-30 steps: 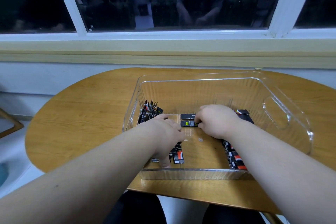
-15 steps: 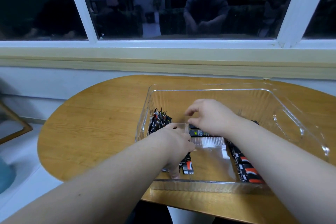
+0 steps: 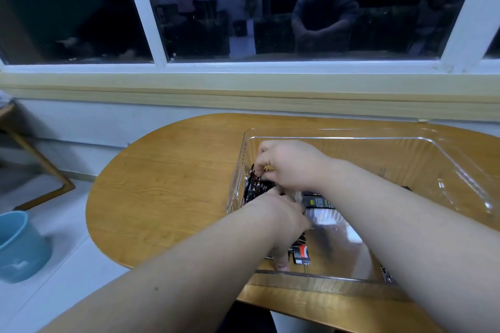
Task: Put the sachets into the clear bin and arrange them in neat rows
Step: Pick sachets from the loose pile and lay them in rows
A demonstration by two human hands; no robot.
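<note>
In the clear plastic bin (image 3: 378,149) on the oval wooden bench (image 3: 167,184), the right hand (image 3: 293,166) pinches small dark sachets (image 3: 254,189) upright by the left wall; the left hand (image 3: 281,215) hides its fingers. Others lie flat, awaiting rows.

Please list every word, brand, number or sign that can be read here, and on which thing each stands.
No text can be read.
flat sachet: white print with a yellow-green mark, too blurred.
near sachet: red and white mark, too blurred.
upright sachets: print too small.
clear bin: no print seen.
</note>
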